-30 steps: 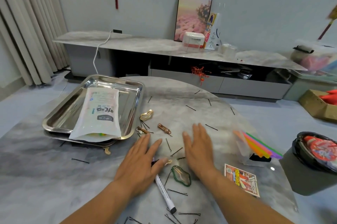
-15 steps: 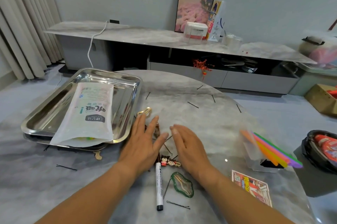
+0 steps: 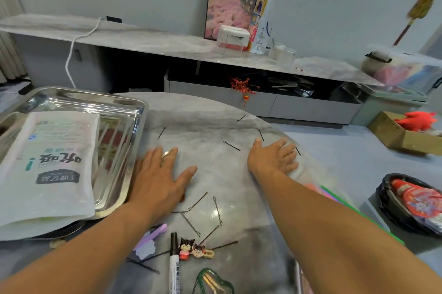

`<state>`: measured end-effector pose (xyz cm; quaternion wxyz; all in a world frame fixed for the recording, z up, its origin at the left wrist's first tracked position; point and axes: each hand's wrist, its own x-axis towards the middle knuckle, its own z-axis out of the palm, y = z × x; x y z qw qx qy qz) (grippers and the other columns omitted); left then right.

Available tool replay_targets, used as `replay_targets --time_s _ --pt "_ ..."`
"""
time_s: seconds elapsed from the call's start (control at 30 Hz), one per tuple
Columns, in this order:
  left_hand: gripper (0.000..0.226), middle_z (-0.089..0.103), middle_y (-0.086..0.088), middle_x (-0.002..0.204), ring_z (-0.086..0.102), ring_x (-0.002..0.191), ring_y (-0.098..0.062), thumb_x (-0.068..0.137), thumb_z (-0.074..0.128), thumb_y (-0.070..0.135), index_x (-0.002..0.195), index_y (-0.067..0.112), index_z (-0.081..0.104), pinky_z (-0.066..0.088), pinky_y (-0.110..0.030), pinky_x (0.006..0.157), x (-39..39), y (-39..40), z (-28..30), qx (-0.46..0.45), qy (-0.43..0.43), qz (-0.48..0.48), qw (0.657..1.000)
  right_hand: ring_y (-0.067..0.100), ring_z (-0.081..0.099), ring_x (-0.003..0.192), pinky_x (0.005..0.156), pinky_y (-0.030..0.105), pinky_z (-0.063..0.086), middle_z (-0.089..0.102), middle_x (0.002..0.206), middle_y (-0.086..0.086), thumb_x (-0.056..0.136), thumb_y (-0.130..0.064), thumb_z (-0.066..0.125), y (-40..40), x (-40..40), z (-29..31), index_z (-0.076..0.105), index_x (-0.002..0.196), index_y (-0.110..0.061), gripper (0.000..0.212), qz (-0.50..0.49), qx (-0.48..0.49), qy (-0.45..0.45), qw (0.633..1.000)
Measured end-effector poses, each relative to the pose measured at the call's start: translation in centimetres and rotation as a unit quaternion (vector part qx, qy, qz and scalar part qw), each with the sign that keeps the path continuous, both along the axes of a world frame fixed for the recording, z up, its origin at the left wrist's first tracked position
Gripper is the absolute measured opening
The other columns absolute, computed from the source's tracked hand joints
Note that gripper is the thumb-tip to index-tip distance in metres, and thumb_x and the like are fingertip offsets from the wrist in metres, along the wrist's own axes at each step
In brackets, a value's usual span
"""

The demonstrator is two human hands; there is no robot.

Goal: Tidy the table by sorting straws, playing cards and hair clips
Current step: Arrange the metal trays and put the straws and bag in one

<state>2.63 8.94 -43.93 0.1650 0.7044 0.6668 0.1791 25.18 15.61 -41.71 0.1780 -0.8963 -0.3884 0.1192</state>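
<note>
Round grey marble table (image 3: 205, 123) before a low wall console (image 3: 167, 44). Left hand (image 3: 159, 174) lies flat, fingers straight, beside the steel tray (image 3: 134, 111); right hand (image 3: 275, 157) flat, fingers spread, near the far rim. Bobby pins (image 3: 198, 200) lie scattered between; cartoon hair clip (image 3: 195, 249) and straws (image 3: 334, 195) nearer.

My left hand (image 3: 159, 178) lies flat on the marble table (image 3: 205, 126) just beside the steel tray (image 3: 134, 107), which holds a white pouch (image 3: 47, 169). My right hand (image 3: 275, 158) rests flat farther out, fingers spread, with black bobby pins (image 3: 231, 145) scattered between and around them.
</note>
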Motion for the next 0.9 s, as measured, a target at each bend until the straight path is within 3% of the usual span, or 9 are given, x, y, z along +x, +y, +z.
replay_targets --time_s 0.13,0.33,0.57,0.7,0.8,0.9 --pt "0.075 -0.001 -0.003 0.163 -0.006 0.150 -0.017 0.092 0.013 0.069 0.155 0.030 0.005 -0.003 -0.036 0.121 1.7 1.4 0.3 0.010 0.053 -0.030 0.998 0.030 -0.007 0.150 0.120 0.046 -0.006 -0.008 0.163 0.016 0.100 -0.056 0.023 0.5 -0.1 -1.2 -0.004 0.155 -0.002 0.081 0.017 0.001 -0.019 1.000" --pt "0.079 -0.015 -0.001 0.162 -0.018 0.148 -0.016 0.089 0.014 0.074 0.155 0.033 -0.003 -0.008 -0.035 0.120 2.6 2.7 0.5 0.006 0.016 -0.003 1.000 0.031 -0.006 0.150 0.119 0.047 0.001 -0.010 0.163 0.015 0.102 -0.048 0.029 2.0 0.9 -1.4 -0.005 0.154 -0.001 0.078 -0.052 0.028 -0.013 0.998" --pt "0.079 -0.015 -0.006 0.162 -0.019 0.148 -0.017 0.090 0.013 0.074 0.154 0.033 -0.004 -0.011 -0.036 0.120 3.2 4.6 0.3 0.001 0.013 0.030 0.999 0.031 -0.002 0.150 0.119 0.049 -0.001 -0.001 0.163 0.015 0.103 -0.047 0.026 3.5 1.9 -1.4 0.002 0.154 0.000 0.073 -0.087 0.003 -0.009 0.996" --pt "0.081 -0.014 -0.006 0.162 -0.017 0.148 -0.018 0.089 0.014 0.075 0.155 0.032 -0.006 -0.009 -0.036 0.121 3.0 5.2 0.2 0.018 -0.015 0.059 0.998 0.029 0.027 0.140 0.118 0.048 0.013 0.036 0.150 0.013 0.101 -0.044 0.024 3.8 1.9 -2.1 0.037 0.146 -0.003 0.062 0.009 0.031 -0.088 0.996" --pt "0.084 -0.012 -0.004 0.163 -0.015 0.149 -0.017 0.089 0.019 0.075 0.155 0.030 -0.006 -0.006 -0.036 0.120 3.0 5.6 0.2 0.046 -0.073 0.110 0.990 0.028 0.048 0.120 0.106 0.042 0.032 0.057 0.123 0.009 0.101 -0.037 0.026 2.3 1.0 -2.6 0.061 0.117 -0.008 0.048 0.154 0.110 -0.116 0.975" --pt "0.085 -0.012 -0.006 0.163 -0.013 0.149 -0.020 0.087 0.018 0.077 0.155 0.030 -0.005 -0.003 -0.039 0.120 2.8 6.3 0.2 0.045 -0.078 0.143 0.986 0.023 0.054 0.093 0.081 0.035 0.040 0.056 0.093 -0.002 0.103 -0.035 0.030 0.3 -0.7 -2.7 0.055 0.082 -0.017 0.037 0.283 0.172 -0.074 0.941"
